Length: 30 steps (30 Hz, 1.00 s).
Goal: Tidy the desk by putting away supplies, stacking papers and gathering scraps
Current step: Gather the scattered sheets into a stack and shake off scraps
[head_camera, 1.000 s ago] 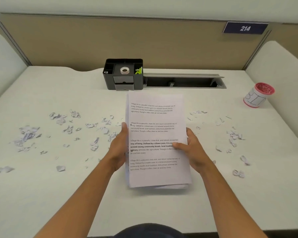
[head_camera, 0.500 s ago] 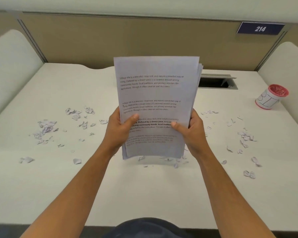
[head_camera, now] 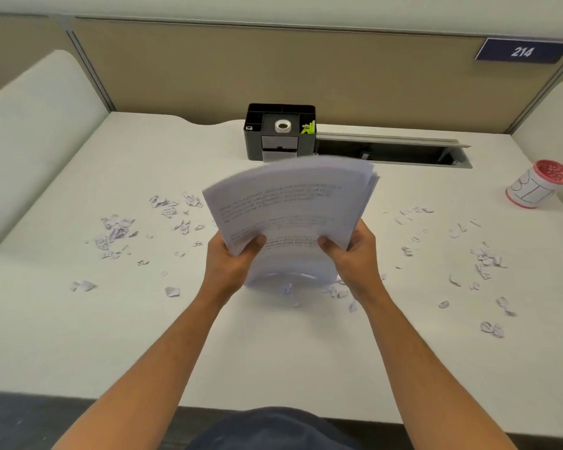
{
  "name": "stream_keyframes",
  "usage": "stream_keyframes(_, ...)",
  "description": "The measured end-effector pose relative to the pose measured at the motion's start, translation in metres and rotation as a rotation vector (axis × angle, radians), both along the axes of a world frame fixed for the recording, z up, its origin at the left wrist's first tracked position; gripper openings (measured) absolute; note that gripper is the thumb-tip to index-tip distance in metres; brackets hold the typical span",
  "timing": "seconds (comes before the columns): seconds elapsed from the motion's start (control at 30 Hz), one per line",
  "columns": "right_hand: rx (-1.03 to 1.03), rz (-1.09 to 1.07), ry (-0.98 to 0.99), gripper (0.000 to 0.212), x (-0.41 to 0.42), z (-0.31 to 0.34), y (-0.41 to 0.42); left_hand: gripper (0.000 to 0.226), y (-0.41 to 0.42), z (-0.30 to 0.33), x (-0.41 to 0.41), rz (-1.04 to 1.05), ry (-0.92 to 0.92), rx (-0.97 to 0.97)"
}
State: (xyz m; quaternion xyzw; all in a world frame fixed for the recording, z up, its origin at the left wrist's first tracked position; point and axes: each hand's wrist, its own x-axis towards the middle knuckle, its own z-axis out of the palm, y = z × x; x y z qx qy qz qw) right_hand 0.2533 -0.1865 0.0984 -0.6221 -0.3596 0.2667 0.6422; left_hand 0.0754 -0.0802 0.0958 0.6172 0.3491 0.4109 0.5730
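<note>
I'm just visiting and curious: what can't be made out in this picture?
Head view only:
- Text on the papers: motion-blurred, unreadable.
- Desk under the papers: hidden by them and both hands, left, right.
- Organizer compartments: too small to tell contents beyond a tape roll.
- Scraps' print: too small.
- Cup markings: unclear.

office cubicle, partition walls [head_camera: 208, 76], numbered plate [head_camera: 522, 51], desk organizer [head_camera: 280, 133]
</note>
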Motion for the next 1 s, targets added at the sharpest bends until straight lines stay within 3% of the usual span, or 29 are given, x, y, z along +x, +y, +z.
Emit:
stream_keyframes(0.4,-0.016,-0.046,0.044,0.039,-0.005,-0.012,0.007,0.039,0.012,-0.006,0.004,-0.011,-0.038,-0.069)
stream_keyframes(0.63,-0.084,-0.044,0.036,0.040,0.000,-0.018,0.014,0.031,0.019,0.001,0.007,-0.075,0.058,-0.063)
stream_keyframes(0.83,-0.025,-0.006,0.038,0.037,0.013,-0.010,0.014,0.025,0.025,0.017,0.008,-0.017,-0.072,-0.056)
stream_keyframes(0.9,-0.002,-0.063,0.076,0.044,0.020,-0.018,0.009,0.026,0.027,0.024,0.008,0.014,-0.158,-0.087)
stream_keyframes(1.0,-0.009,-0.163,0.189,0.075,0.023,-0.029,0.000,0.028,0.031,0.032,0.009,0.056,-0.290,-0.132)
